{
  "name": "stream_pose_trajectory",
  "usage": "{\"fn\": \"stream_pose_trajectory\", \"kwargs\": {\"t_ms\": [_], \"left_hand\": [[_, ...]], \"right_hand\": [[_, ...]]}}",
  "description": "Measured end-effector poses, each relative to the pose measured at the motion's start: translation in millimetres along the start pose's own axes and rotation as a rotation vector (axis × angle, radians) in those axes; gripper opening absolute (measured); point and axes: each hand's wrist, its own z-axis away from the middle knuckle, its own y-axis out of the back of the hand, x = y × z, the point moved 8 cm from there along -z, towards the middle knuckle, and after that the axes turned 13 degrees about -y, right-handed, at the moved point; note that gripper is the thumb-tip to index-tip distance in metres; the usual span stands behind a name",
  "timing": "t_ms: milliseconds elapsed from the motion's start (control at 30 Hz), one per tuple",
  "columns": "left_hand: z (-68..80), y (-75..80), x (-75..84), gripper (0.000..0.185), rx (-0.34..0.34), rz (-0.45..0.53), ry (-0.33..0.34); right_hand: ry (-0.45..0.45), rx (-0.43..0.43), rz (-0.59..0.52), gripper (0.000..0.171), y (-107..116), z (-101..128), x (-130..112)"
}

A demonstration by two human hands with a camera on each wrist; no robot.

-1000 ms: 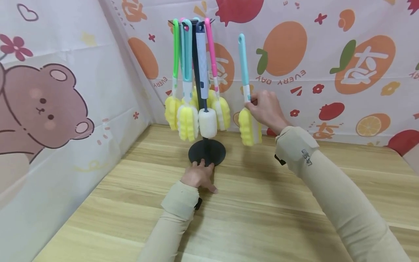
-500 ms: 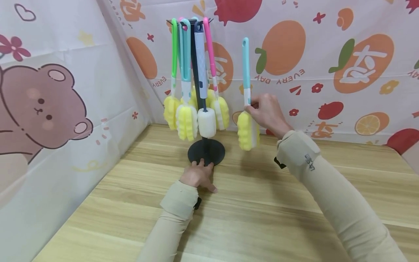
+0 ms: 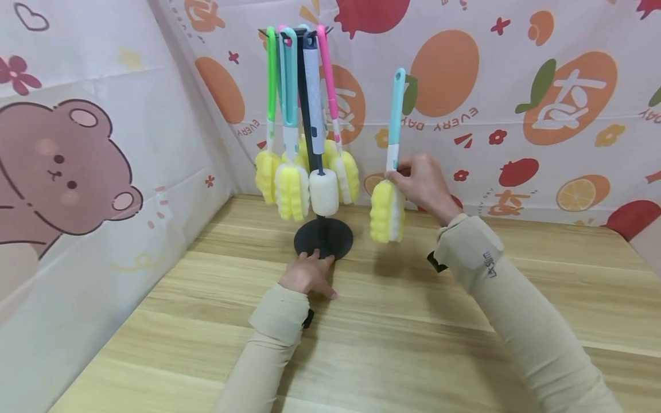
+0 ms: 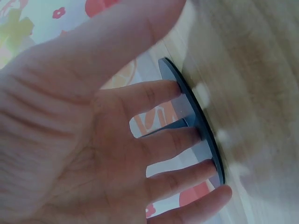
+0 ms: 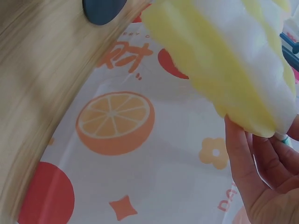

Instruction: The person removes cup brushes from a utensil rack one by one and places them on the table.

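Lowered off the rack (image 3: 304, 69) toward the table's far edge, one teal brush (image 3: 392, 166) stays pinched in the right hand (image 3: 420, 183), five still hanging; the left hand (image 3: 307, 275), fingers straight, presses the base (image 3: 323, 238).

A sponge brush (image 3: 391, 172) with a teal handle and a yellow-and-white ribbed sponge head is held nearly upright, head down, above the wooden table (image 3: 413, 344), to the right of the black stand's round base (image 3: 323, 238) near the table's far edge.
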Motion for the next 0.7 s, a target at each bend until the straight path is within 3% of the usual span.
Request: {"fn": "stream_pose_trajectory", "kwargs": {"t_ms": [233, 500, 700], "left_hand": [[-1.6, 1.5, -2.2, 0.076, 0.004, -0.025, -0.009], [-1.2, 0.7, -1.8, 0.075, 0.0, -0.024, -0.001], [-1.3, 2.0, -0.3, 0.074, 0.002, -0.033, -0.002]], "right_hand": [[-0.037, -0.019, -0.037, 0.024, -2.5, 3.6, 5.6], [-0.086, -0.042, -0.162, 0.024, -4.6, 11.5, 17.7], [-0.114, -0.057, -0.185, 0.025, -8.2, 15.0, 24.6]]}}
